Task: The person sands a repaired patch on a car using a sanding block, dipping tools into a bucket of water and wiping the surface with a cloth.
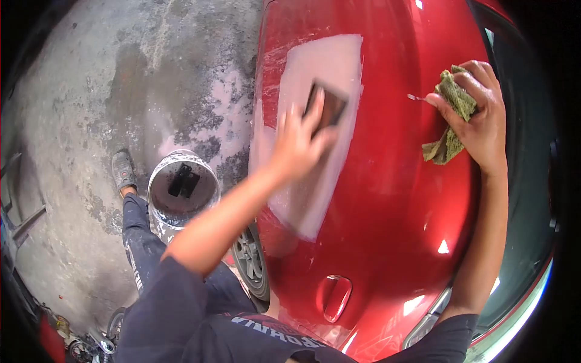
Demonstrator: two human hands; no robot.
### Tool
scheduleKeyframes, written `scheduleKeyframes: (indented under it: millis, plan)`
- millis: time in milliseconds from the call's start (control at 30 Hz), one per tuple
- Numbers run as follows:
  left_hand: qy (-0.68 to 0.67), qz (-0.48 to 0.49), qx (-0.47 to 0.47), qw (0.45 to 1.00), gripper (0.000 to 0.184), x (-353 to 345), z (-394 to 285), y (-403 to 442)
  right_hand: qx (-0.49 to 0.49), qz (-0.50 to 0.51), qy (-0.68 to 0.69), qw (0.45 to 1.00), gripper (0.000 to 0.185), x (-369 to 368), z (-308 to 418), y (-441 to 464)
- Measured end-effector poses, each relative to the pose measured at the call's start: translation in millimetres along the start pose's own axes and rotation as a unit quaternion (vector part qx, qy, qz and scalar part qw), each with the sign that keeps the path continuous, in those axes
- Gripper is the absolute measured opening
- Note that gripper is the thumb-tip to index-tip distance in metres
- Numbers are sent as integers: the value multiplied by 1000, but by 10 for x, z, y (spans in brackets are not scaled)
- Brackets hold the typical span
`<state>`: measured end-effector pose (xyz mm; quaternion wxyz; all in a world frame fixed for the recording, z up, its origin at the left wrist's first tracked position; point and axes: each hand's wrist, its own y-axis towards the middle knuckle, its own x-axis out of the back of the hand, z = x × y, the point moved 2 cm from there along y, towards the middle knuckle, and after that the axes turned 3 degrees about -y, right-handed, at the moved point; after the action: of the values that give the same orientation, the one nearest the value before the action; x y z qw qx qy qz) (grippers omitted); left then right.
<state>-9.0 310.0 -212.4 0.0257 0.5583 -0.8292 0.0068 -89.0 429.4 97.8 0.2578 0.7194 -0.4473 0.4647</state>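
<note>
My left hand (302, 139) is slightly blurred, with its fingers on a dark brown sanding block (334, 109). The block lies against a pale, whitish-pink patch (324, 54) on the red car body (393, 199). Over to the right, my right hand (484, 112) grips a crumpled green cloth (454, 100) above the red paint, close to the dark car window. A thin pale streak, perhaps water, shows beside my right thumb.
A white bucket (156, 202) with dark pieces (183, 181) inside stands on the stained concrete floor (78, 121), left of the car. My shoe (123, 169) is beside it. The car's wheel (249, 257) and a red handle (338, 298) are nearer my body. Assorted clutter (91, 345) fills the lower left.
</note>
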Motion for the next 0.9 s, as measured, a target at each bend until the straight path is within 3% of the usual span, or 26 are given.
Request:
scheduleKeyframes:
  millis: [100,267,400,467,567,667,733,800,867,900]
  plan:
    - [-15,-7,-21,1000,77,102,5,237,2,6,-11,1000,41,18,3,11]
    - [-32,30,-19,999,91,-201,-42,-1525,-4,4,-6,1000,42,24,-6,32]
    - [10,-6,-9,1000,83,-52,255,-106,-4,6,5,1000,41,-24,-17,-6]
    - [-34,22,-18,999,79,131,361,519,-5,15,6,1000,41,13,-5,14]
    - [17,-21,-73,997,84,-52,290,-254,7,-1,-11,1000,42,46,36,37]
    - [-21,72,23,997,91,-135,-81,-1456,-3,8,-16,1000,42,40,29,32]
    - [-15,48,-16,999,87,-85,-7,-1193,-6,13,-13,1000,43,10,11,36]
    - [27,-13,-2,1000,84,-98,336,-310,-15,24,-3,1000,43,18,7,33]
    - [6,64,68,996,83,93,584,540,-21,27,-3,999,43,14,6,15]
    - [7,49,55,997,82,76,572,455,-21,27,-2,999,43,20,14,28]
